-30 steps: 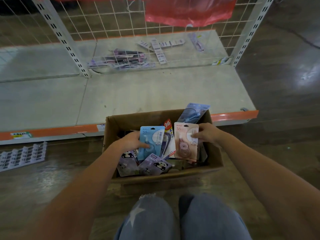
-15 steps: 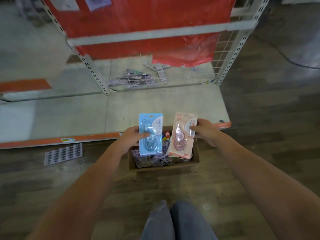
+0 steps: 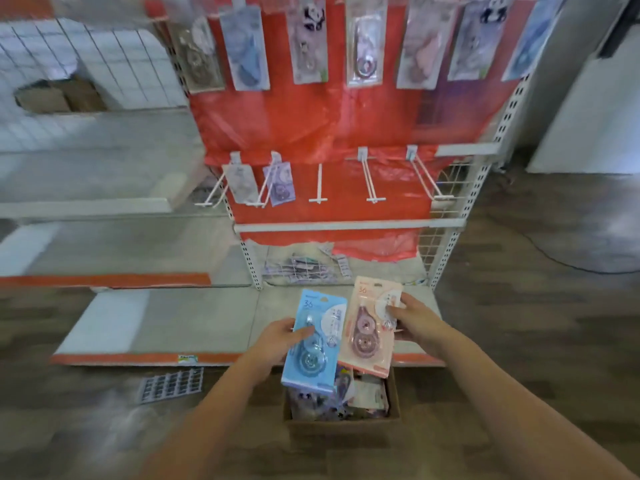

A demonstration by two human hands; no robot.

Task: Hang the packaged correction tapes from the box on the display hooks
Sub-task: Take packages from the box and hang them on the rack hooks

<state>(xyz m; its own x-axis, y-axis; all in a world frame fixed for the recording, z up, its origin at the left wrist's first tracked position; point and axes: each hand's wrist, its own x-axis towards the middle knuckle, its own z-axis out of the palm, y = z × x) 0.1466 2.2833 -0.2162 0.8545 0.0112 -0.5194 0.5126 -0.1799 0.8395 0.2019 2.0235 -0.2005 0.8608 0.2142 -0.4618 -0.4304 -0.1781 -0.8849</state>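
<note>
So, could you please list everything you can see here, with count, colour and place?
blue pack: one, light blue, held above the box
pink pack: one, pink, held beside the blue pack
box: one, brown cardboard, on the floor, more packs inside
top row packs: about seven, mixed colours, hanging along the top
lower packs: two, pale and purple, on the left lower hooks
bare hooks: three, white, right part of the lower row
backing sheet: one, red, behind the hooks
label sheet: one, dark, on the floor at left
left hand: grips the blue pack
right hand: grips the pink pack
</note>
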